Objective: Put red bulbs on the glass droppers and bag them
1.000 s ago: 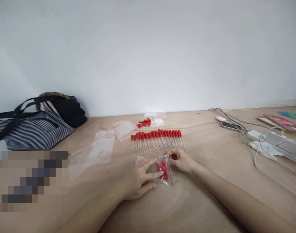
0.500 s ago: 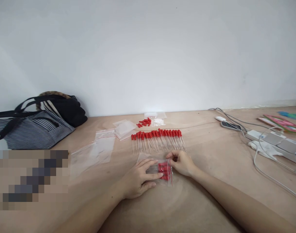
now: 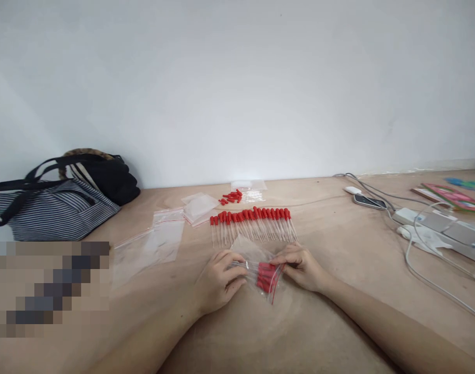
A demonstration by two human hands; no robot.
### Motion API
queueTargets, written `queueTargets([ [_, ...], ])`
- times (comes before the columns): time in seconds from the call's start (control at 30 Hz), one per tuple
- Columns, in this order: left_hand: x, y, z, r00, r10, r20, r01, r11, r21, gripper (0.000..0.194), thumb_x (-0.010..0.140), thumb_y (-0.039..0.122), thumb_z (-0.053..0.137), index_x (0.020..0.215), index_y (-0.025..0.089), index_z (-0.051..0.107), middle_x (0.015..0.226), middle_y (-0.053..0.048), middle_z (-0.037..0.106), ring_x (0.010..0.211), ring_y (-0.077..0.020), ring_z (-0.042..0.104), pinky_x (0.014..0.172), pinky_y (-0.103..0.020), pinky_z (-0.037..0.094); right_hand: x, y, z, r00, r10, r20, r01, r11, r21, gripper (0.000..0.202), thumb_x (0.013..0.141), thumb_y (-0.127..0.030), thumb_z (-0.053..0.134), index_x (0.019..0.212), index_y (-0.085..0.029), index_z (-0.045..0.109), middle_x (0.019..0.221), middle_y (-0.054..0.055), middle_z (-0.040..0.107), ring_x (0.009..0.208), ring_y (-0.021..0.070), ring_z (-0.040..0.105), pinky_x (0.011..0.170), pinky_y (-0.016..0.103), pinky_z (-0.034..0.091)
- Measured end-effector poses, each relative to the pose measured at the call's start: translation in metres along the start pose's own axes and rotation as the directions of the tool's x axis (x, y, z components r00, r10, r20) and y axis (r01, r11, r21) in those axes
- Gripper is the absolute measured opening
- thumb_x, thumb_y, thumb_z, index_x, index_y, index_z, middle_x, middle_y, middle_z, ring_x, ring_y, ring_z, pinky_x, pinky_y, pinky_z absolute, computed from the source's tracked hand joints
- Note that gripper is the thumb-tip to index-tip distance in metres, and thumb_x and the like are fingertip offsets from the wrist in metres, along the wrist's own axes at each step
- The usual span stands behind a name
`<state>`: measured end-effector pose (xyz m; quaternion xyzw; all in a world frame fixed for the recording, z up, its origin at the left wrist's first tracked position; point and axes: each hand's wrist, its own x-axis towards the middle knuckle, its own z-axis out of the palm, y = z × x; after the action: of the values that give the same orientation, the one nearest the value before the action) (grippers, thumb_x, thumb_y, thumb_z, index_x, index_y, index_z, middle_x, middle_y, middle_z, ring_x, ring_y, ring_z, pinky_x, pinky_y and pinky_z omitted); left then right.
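Observation:
A clear zip bag (image 3: 248, 249) with a red line along its mouth lies in front of me. Inside it are several droppers (image 3: 266, 275), their red rubber bulbs toward the mouth at the right. My left hand (image 3: 222, 280) holds the bag's left side, fingers curled over the clear tubes and partly hiding them. The mouth's upper right corner is pinched in my right hand (image 3: 302, 266). Just beyond the bag, more droppers (image 3: 253, 214) lie side by side in a row, red bulbs pointing away from me.
Flat zip bags (image 3: 167, 236) are spread at the left, with a stack of smaller bags (image 3: 200, 208) behind. Loose red bulbs (image 3: 232, 197) lie beside clear tubes (image 3: 254, 196). A striped bag (image 3: 66, 208) stands far left; a power strip (image 3: 455, 234) and white cable (image 3: 410, 265) are at right.
The bag has turned, its mouth tilting and its far corner rising. My right hand has shifted right along with the mouth. The fingers of my left hand have drawn in on the bag.

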<state>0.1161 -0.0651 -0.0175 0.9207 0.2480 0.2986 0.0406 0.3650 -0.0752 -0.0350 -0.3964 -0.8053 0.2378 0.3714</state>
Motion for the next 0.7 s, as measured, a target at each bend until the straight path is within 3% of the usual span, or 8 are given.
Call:
queueTargets([
  [0.07, 0.000, 0.005, 0.005, 0.998, 0.035, -0.043, -0.035, 0.999, -0.012, 0.009, 0.079, 0.026, 0.052, 0.080, 0.020, 0.059, 0.085, -0.004, 0.057, 0.079, -0.0167, 0.051, 0.072, -0.032, 0.042, -0.002, 0.001, 0.001, 0.999, -0.014, -0.031, 0.013, 0.999, -0.030, 0.024, 0.080, -0.017, 0.049, 0.088, -0.029, 0.068, 0.084, 0.001, 0.070, 0.078, 0.0160, 0.063, 0.079, 0.035, 0.042],
  [0.17, 0.001, 0.019, 0.015, 0.994, 0.081, -0.079, -0.085, 0.996, -0.041, 0.034, 0.074, 0.051, 0.052, 0.075, 0.018, 0.056, 0.075, -0.004, 0.054, 0.068, -0.0167, 0.049, 0.063, -0.032, 0.039, -0.005, 0.001, 0.003, 0.999, -0.022, -0.044, 0.021, 1.000, -0.011, 0.028, 0.080, -0.016, 0.046, 0.091, -0.029, 0.068, 0.088, 0.002, 0.070, 0.084, 0.0164, 0.063, 0.080, 0.034, 0.044],
  [0.27, 0.004, 0.032, 0.026, 0.995, 0.051, -0.083, -0.051, 0.999, -0.002, 0.050, 0.067, 0.067, 0.047, 0.067, 0.017, 0.052, 0.069, -0.004, 0.052, 0.062, -0.0166, 0.046, 0.057, -0.032, 0.036, -0.008, 0.001, 0.006, 0.997, -0.008, -0.080, 0.012, 0.999, 0.053, 0.030, 0.080, -0.016, 0.044, 0.093, -0.029, 0.067, 0.092, 0.002, 0.069, 0.086, 0.0158, 0.063, 0.080, 0.033, 0.047],
  [0.33, 0.008, 0.039, 0.029, 0.997, -0.004, -0.078, 0.008, 0.998, 0.058, 0.045, 0.067, 0.062, 0.050, 0.062, 0.017, 0.049, 0.066, -0.003, 0.050, 0.060, -0.0164, 0.045, 0.055, -0.031, 0.035, -0.009, 0.001, 0.008, 0.994, 0.029, -0.105, -0.019, 0.996, 0.091, 0.030, 0.080, -0.017, 0.045, 0.096, -0.029, 0.066, 0.095, 0.002, 0.068, 0.087, 0.0158, 0.063, 0.080, 0.032, 0.049],
  [0.47, 0.016, 0.046, 0.029, 0.991, -0.125, -0.045, 0.130, 0.982, 0.137, 0.021, 0.070, 0.034, 0.053, 0.061, 0.018, 0.044, 0.064, -0.002, 0.049, 0.059, -0.0155, 0.045, 0.053, -0.029, 0.035, -0.009, 0.001, 0.010, 0.987, 0.096, -0.126, -0.077, 0.987, 0.143, 0.030, 0.079, -0.019, 0.047, 0.101, -0.030, 0.064, 0.104, 0.001, 0.064, 0.094, 0.0169, 0.062, 0.083, 0.034, 0.050],
  [0.63, 0.020, 0.050, 0.027, 0.983, -0.178, -0.034, 0.181, 0.968, 0.171, 0.026, 0.065, 0.040, 0.056, 0.062, 0.019, 0.042, 0.065, -0.001, 0.048, 0.055, -0.0150, 0.045, 0.048, -0.027, 0.034, -0.010, 0.000, 0.010, 0.980, 0.095, -0.173, -0.074, 0.990, 0.123, 0.028, 0.079, -0.020, 0.048, 0.100, -0.030, 0.065, 0.102, 0.000, 0.065, 0.095, 0.0176, 0.061, 0.085, 0.034, 0.050],
  [0.7, 0.020, 0.049, 0.027, 0.981, -0.190, -0.028, 0.192, 0.962, 0.192, 0.017, 0.068, 0.032, 0.054, 0.064, 0.019, 0.043, 0.065, -0.001, 0.048, 0.054, -0.0147, 0.046, 0.047, -0.026, 0.033, -0.010, -0.001, 0.010, 0.983, 0.072, -0.169, -0.056, 0.993, 0.099, 0.028, 0.080, -0.020, 0.048, 0.100, -0.030, 0.065, 0.102, 0.000, 0.065, 0.096, 0.0177, 0.061, 0.085, 0.034, 0.050],
])
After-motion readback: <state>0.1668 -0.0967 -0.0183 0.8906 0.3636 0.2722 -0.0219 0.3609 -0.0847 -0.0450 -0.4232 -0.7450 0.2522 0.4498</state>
